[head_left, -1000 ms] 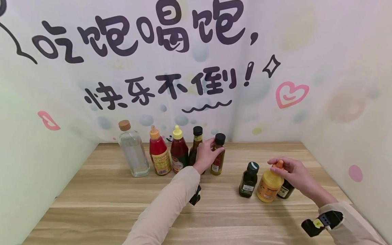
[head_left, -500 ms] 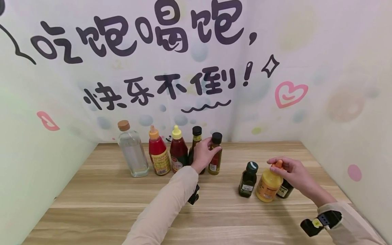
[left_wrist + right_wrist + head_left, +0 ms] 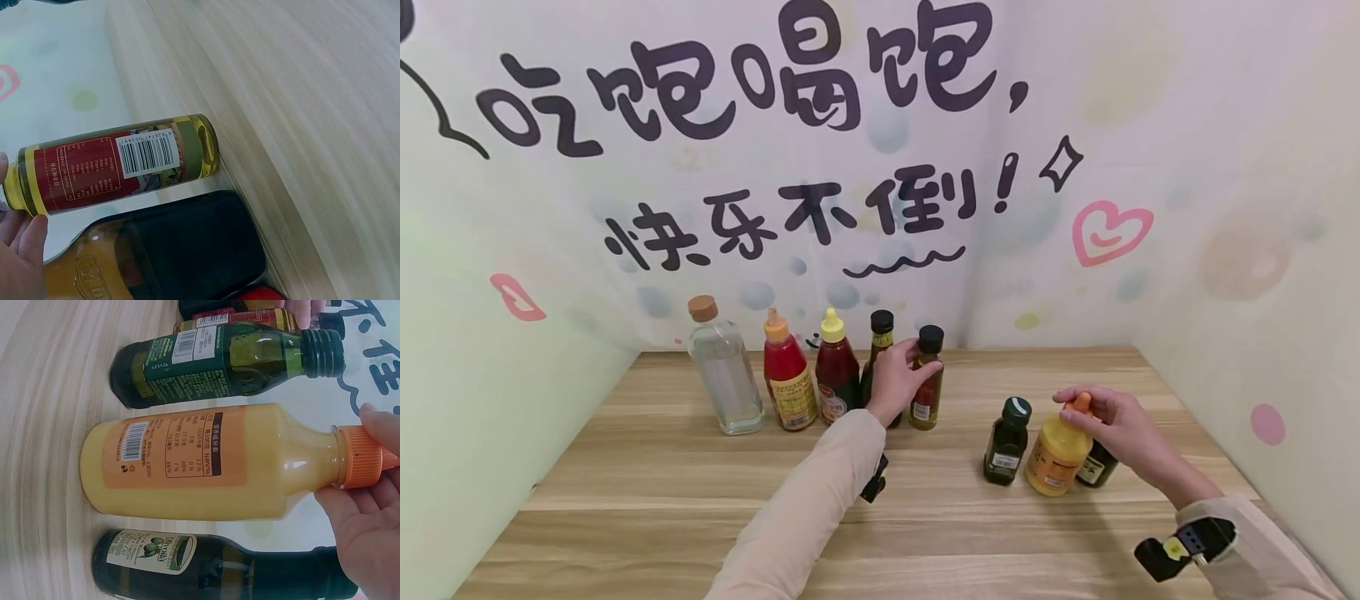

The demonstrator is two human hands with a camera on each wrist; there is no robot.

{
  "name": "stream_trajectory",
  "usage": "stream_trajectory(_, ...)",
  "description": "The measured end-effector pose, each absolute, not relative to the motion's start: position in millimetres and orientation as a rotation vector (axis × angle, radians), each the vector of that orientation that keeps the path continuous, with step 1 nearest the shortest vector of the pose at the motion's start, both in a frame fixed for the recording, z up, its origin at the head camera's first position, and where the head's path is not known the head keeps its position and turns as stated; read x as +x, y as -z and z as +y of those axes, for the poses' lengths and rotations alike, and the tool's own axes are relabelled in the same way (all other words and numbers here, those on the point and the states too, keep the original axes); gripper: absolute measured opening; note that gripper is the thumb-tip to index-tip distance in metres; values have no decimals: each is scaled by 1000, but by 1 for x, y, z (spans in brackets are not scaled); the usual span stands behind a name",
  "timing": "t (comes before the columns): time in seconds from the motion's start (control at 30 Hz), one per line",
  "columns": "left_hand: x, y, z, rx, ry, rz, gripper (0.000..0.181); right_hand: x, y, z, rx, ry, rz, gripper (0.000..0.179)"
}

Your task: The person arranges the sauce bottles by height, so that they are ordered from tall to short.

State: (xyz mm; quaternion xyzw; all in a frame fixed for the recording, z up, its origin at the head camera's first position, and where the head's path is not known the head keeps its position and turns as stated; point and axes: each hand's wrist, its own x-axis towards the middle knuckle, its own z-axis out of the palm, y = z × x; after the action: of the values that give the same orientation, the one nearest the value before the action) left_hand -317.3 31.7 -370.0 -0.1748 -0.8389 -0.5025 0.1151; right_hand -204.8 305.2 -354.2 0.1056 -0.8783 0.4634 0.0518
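Observation:
My left hand [image 3: 897,379] holds a small oil bottle [image 3: 928,387] with a black cap by its neck, thumb and fingers around it. In the left wrist view this oil bottle [image 3: 119,164] shows a red label and a barcode, and its base is at the tabletop. Right beside it stands a dark sauce bottle [image 3: 882,333], partly hidden behind the left hand. My right hand [image 3: 1123,421] grips the orange cap of a yellow squeeze bottle [image 3: 1058,454]. This squeeze bottle [image 3: 187,465] stands between a green glass bottle [image 3: 187,365] and a dark olive oil bottle [image 3: 187,562].
Left of the dark sauce bottle stand a ketchup bottle [image 3: 837,367] with a yellow tip, a red sauce bottle [image 3: 790,379] with an orange tip and a clear bottle [image 3: 724,375]. The wooden table [image 3: 625,517] meets a printed backdrop [image 3: 1030,283] behind the row.
My left hand has shifted the small oil bottle slightly left, closer to the dark sauce bottle, then paused. The right hand keeps its grip on the squeeze bottle's cap.

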Motion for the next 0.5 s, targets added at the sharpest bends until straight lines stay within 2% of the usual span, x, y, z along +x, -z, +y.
stream_trajectory(0.5,-316,367,30,-568,1445,-2530,37,-204,355,305,336,-1395,-2659,29)
